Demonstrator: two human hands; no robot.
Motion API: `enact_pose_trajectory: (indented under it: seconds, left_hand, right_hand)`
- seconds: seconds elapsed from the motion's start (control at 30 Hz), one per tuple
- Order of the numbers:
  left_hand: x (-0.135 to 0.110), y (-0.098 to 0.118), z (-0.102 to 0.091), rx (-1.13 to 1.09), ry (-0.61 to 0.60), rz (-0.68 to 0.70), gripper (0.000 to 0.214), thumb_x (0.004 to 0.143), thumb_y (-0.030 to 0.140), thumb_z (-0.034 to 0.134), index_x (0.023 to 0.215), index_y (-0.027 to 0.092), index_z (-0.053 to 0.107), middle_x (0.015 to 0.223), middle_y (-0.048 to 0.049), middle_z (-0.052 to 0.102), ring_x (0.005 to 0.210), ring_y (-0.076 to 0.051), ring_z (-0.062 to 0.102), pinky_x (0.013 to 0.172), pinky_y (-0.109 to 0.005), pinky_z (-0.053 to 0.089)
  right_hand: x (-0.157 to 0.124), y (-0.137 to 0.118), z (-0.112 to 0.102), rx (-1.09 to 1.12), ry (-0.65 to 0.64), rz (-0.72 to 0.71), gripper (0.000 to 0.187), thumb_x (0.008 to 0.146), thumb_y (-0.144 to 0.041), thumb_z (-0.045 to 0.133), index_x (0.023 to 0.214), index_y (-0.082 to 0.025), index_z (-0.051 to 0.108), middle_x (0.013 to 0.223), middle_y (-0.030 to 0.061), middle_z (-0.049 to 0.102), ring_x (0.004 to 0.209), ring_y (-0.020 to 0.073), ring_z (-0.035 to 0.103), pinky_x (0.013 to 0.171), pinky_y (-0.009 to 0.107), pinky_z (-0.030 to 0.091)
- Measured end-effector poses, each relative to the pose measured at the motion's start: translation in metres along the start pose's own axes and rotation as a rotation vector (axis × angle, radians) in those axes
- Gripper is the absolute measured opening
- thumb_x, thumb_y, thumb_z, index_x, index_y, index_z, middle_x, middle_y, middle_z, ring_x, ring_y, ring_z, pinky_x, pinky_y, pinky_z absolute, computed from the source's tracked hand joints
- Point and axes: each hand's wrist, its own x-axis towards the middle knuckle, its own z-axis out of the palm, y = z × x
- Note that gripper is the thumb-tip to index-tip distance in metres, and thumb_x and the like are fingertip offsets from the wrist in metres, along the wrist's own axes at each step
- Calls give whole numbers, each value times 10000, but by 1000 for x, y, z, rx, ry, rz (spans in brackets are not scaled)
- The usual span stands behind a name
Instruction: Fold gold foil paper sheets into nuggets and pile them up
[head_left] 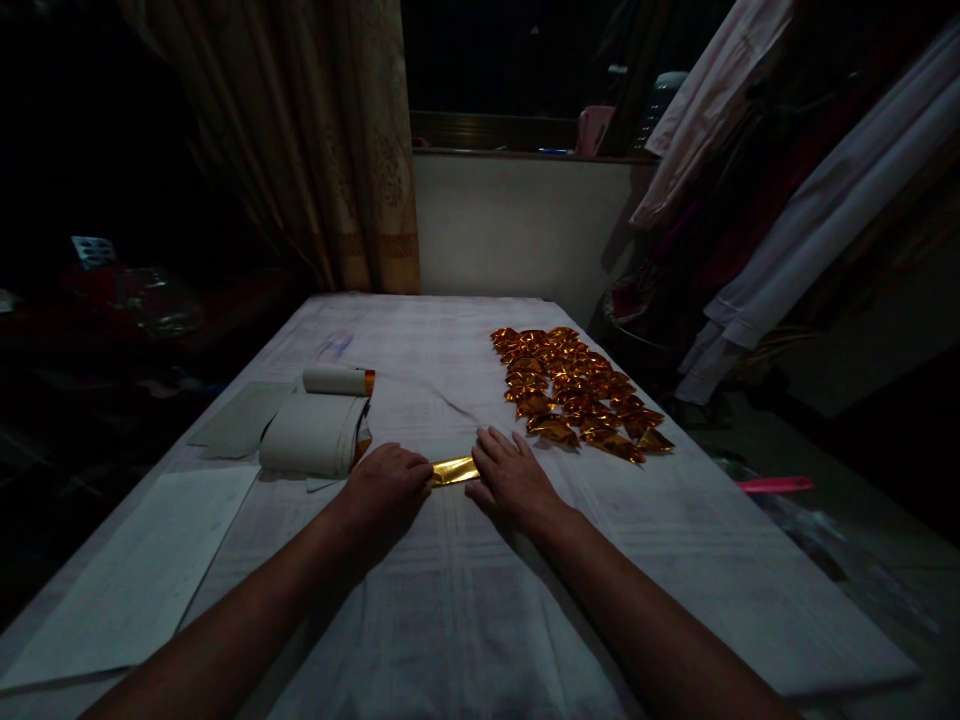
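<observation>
A narrow folded strip of gold foil paper lies on the white cloth-covered table between my hands. My left hand is curled over the strip's left end and pinches it. My right hand lies flat, fingers stretched out and slightly apart, pressing on the strip's right end. Beyond my right hand sits a heap of several folded gold paper pieces. To the left of my left hand lies a stack of pale paper sheets with gold undersides, one sheet rolled up on top.
Flat pale sheets lie along the table's left edge. A curtain hangs behind the table by a white wall. Clothes hang at the right. A pink object lies off the right edge. The surroundings are dark.
</observation>
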Motion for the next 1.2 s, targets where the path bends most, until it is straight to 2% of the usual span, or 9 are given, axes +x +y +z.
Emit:
enact_pose_trajectory:
  seconds: [0.1, 0.17, 0.23, 0.33, 0.47, 0.6, 0.77, 0.9, 1.2]
  left_hand:
    - [2, 6, -3, 60, 17, 38, 155, 918, 141, 545, 834, 175, 671, 782, -72, 691, 733, -213, 635, 772, -373, 472]
    - [3, 13, -4, 101, 28, 37, 152, 916, 134, 543, 824, 171, 657, 765, -70, 679, 718, -216, 626, 744, -370, 465]
    - [2, 20, -3, 119, 50, 29, 152, 919, 141, 552, 805, 173, 648, 742, -63, 669, 706, -220, 618, 719, -368, 457]
    - [0, 29, 3, 76, 108, 16, 164, 940, 183, 568, 794, 180, 641, 719, -47, 662, 705, -216, 613, 710, -367, 446]
    - [-2, 32, 9, -60, 122, -54, 141, 957, 249, 592, 854, 197, 672, 805, -40, 699, 759, -205, 624, 734, -361, 443]
    - [-5, 24, 11, -183, 117, -159, 131, 963, 282, 601, 919, 227, 710, 919, -42, 723, 850, -215, 635, 774, -369, 451]
    - [-2, 24, 11, -264, 121, -196, 202, 979, 302, 557, 865, 222, 702, 878, -43, 707, 850, -216, 626, 796, -377, 465]
    - [1, 26, 12, -349, 130, -258, 176, 962, 294, 572, 843, 215, 676, 902, -42, 686, 890, -223, 608, 818, -380, 462]
    - [2, 24, 16, -425, 111, -336, 168, 949, 280, 562, 827, 208, 653, 932, -41, 679, 925, -227, 590, 863, -409, 437]
  right_hand:
    - [1, -3, 2, 3, 56, 15, 498, 918, -359, 665, 1350, -125, 582, 1567, 218, 402, 1466, 357, 333, 1169, 579, 261]
    - [-1, -8, 2, 21, 124, 10, 435, 902, -308, 684, 1307, -162, 622, 1526, 194, 469, 1411, 343, 407, 1123, 528, 332]
    - [-4, -14, 3, 54, 188, -7, 269, 913, -261, 669, 1179, -225, 696, 1397, 134, 605, 1277, 297, 528, 1015, 441, 419]
    - [-6, -19, 7, 103, 216, -37, 118, 933, -263, 660, 1010, -257, 750, 1148, 68, 723, 1040, 236, 625, 852, 351, 458]
    - [-7, -16, 17, 177, 228, -59, 106, 928, -257, 670, 963, -253, 770, 999, 44, 747, 910, 198, 641, 773, 306, 454]
    - [-9, -14, 22, 246, 260, -51, 140, 935, -210, 636, 925, -240, 773, 972, 46, 750, 885, 182, 650, 785, 290, 462]
    - [-10, -22, 17, 288, 261, -21, 104, 926, -246, 651, 955, -225, 749, 938, 43, 728, 874, 188, 639, 805, 303, 451]
    - [-6, -27, 15, 315, 222, 64, 144, 942, -240, 622, 834, -218, 714, 825, 28, 690, 809, 177, 618, 743, 289, 431]
    - [-4, -25, 16, 451, 240, 125, 94, 898, -197, 625, 822, -223, 674, 845, 19, 688, 821, 181, 621, 751, 291, 442]
